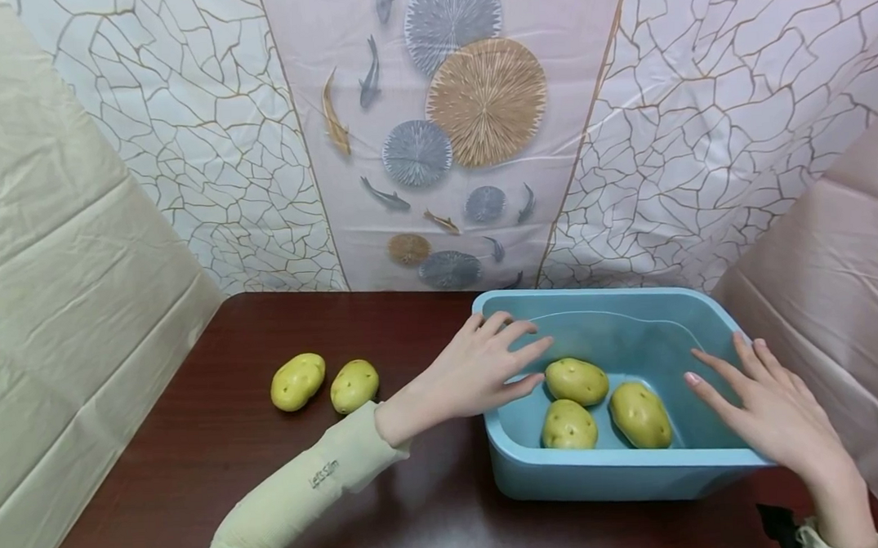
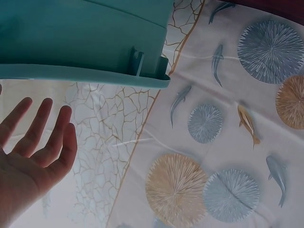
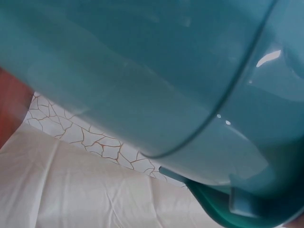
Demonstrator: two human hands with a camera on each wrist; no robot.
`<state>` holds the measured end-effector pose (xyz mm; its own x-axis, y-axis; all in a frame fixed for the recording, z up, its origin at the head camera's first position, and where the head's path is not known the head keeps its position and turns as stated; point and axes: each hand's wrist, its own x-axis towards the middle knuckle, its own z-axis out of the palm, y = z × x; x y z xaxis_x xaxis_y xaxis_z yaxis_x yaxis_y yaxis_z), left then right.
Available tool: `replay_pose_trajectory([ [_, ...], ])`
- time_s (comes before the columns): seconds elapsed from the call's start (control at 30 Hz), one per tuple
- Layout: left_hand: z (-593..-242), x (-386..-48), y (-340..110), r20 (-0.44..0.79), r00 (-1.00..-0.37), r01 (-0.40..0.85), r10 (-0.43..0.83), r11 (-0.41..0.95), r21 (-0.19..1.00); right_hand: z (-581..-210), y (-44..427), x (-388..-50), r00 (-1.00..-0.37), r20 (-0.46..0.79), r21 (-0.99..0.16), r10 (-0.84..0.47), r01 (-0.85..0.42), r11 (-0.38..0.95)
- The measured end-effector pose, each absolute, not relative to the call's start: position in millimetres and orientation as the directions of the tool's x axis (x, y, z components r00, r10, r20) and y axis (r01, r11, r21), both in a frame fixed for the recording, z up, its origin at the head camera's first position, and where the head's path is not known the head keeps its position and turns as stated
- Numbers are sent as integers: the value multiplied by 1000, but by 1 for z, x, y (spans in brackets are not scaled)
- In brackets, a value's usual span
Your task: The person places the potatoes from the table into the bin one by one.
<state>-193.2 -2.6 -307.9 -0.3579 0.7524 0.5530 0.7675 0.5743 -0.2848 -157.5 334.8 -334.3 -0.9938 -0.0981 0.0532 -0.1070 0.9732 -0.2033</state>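
A blue plastic basin (image 1: 616, 461) stands at the right of the table. In it lie three potatoes: one at the back (image 1: 577, 381), one at the front left (image 1: 569, 425) and one at the right (image 1: 640, 415). My left hand (image 1: 490, 366) hovers at the basin's left rim, fingers spread and loosely bent, holding nothing. In the left wrist view the same hand (image 2: 35, 152) shows an empty palm beside the rim. At the right rim is my right hand (image 1: 779, 406), its fingers extended; whether it touches the rim I cannot tell.
Two more potatoes, one farther left (image 1: 298, 382) and one beside it (image 1: 354, 386), lie on the dark red-brown table (image 1: 218, 447), left of my left forearm. Patterned cloth (image 1: 435, 184) hangs behind the table. Pale cloth sheets flank it on both sides.
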Motion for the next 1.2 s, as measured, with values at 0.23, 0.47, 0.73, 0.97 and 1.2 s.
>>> replay_pose_trajectory([
  [0.23, -309, -188, -9, 587, -352, 756, 729, 591, -280, -334, 334, -158, -994, 58, -199, -98, -108, 974],
  [0.47, -316, -181, -17, 618, -368, 741, 695, 620, -257, -335, 335, -158, -994, 61, -203, -94, -104, 974],
  [0.73, -324, -173, -25, 586, -428, 741, 689, 638, -209, -336, 336, -157, -993, 72, -208, -95, -108, 972],
  [0.97, -329, -167, -29, 602, -437, 751, 668, 639, -165, -336, 335, -156, -994, 57, -206, -89, -99, 974],
  [1.2, -335, -165, -34, 622, -460, 751, 634, 651, -108, -335, 334, -158, -994, 59, -204, -93, -103, 974],
])
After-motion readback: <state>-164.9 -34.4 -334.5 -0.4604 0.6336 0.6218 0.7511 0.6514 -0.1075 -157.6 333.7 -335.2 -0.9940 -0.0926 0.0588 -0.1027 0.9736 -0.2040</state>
